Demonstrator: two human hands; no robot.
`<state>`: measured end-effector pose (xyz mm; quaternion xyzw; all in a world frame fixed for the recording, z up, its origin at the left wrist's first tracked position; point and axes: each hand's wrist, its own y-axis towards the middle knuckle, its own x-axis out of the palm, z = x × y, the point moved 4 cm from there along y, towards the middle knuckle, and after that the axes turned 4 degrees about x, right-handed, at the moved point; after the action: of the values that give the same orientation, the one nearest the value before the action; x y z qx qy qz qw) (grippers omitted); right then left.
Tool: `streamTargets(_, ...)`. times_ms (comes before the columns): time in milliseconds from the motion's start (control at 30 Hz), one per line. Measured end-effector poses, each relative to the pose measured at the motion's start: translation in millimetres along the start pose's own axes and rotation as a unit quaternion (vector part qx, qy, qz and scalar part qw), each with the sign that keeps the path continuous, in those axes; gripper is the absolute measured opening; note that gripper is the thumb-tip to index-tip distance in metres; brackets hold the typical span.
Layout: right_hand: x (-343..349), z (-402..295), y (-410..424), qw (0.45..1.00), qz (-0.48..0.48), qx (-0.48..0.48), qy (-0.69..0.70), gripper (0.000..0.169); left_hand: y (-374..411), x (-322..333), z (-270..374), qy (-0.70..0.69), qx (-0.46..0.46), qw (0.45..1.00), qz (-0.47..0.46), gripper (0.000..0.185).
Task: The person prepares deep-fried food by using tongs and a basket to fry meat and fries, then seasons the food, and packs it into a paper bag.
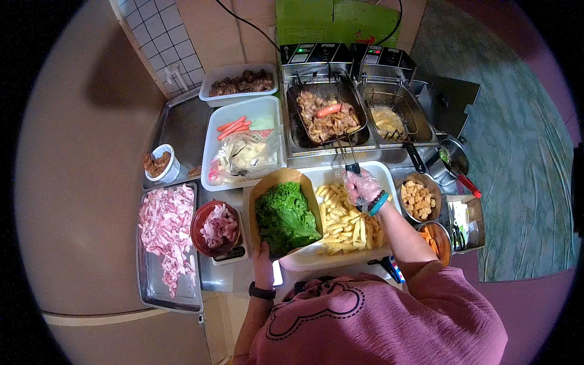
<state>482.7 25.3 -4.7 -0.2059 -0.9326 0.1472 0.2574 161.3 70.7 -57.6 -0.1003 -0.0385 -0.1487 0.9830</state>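
My left hand (263, 264) holds the near edge of a brown paper food tray (255, 219) filled with green lettuce (287, 214). My right hand (362, 185), in a clear plastic glove, grips the black handle of a fryer basket (303, 116), in which cooked meat slices (326, 127) and a red sausage (328, 110) lie. The basket rests in the left bay of a steel deep fryer (292, 148). Beneath my right hand, crinkle-cut fries (351, 228) fill a white plastic tub (388, 171).
A second basket (388, 121) hangs in the right fryer. Raw sliced meat (166, 223) lies on a metal tray at left, beside a red bowl (196, 237) on a scale. A white tub (205, 169) holds sausages. Bowls of nuggets (417, 200) and orange sticks (429, 239) stand right.
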Motion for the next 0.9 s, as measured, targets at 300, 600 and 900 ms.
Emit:
streamTargets(300,-17.7,-15.4,16.2,0.997,-0.044,0.059,0.016,0.014,12.9,-10.1,-30.0,0.063,0.061,0.996,-0.007,0.033)
streamTargets(600,3.2,-30.4,-6.5,0.998,-0.024,0.048,0.025,0.022,6.8,5.6,-7.5,-0.053,0.008,0.999,-0.006,0.033)
streamTargets(900,-6.5,-32.2,-12.0,0.998,-0.043,0.038,0.032,0.026,13.8,19.4,19.5,0.105,0.081,0.99,-0.045,0.038)
